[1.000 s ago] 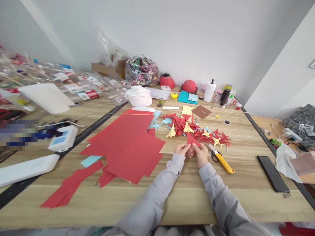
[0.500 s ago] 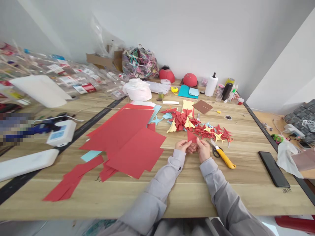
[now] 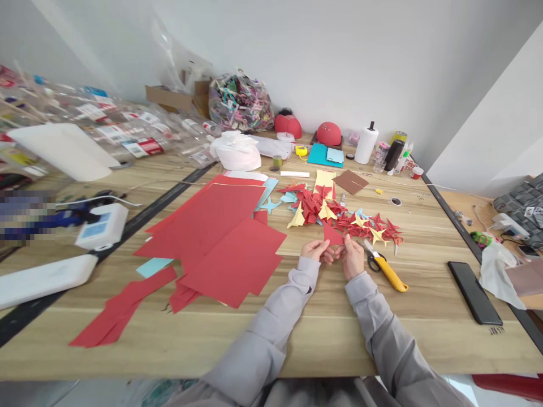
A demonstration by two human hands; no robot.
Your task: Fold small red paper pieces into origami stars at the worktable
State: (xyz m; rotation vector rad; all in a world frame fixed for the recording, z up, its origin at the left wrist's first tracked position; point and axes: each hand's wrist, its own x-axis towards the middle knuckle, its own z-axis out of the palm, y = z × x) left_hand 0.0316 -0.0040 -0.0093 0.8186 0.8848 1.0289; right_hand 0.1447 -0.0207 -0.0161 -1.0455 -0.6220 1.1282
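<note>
Red paper piece [image 3: 333, 235] stands pinched between the close-drawn fingertips of the left hand [image 3: 314, 250] and right hand [image 3: 352, 258], just below a heap of folded red-and-yellow paper stars [image 3: 360, 223].

A: Where are the hands?
B: Out front at twelve o'clock, the left hand [image 3: 314, 250] and right hand [image 3: 352, 257] nearly meeting, both pinching.
A: And the arms?
B: Grey-sleeved, the left forearm [image 3: 292, 299] slanting in from seven o'clock, the right forearm [image 3: 373, 316] from five, with the right fingers [image 3: 348, 242] pointing toward twelve.
</note>
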